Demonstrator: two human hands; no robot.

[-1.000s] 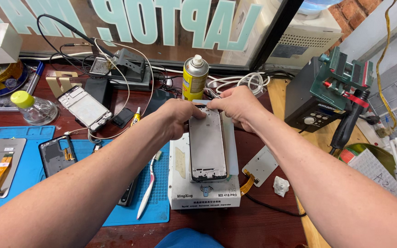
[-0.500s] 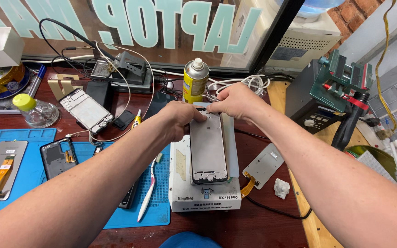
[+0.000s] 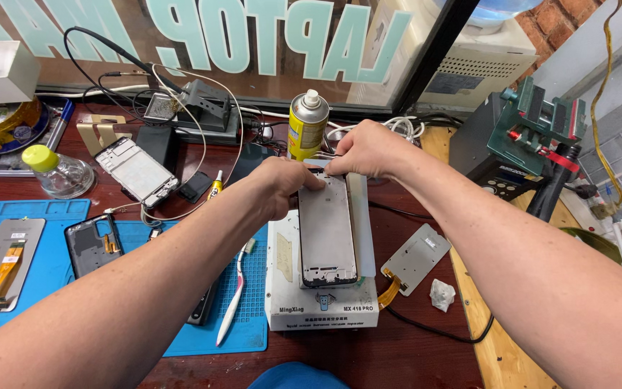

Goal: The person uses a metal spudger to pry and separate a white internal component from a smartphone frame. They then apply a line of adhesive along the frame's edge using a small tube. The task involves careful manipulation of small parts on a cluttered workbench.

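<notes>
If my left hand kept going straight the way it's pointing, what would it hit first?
Probably the right hand: the left hand points right across the top of the phone frame, where the fingertips look almost touching, though depth is unclear.

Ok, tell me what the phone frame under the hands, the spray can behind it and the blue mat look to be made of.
Phone frame: likely metal, matt silver-grey with a dark rim. Spray can: probably painted metal, glossy yellow, with a white plastic-looking cap. Blue mat: seemingly silicone or rubber, matt, with a moulded grid.
</notes>
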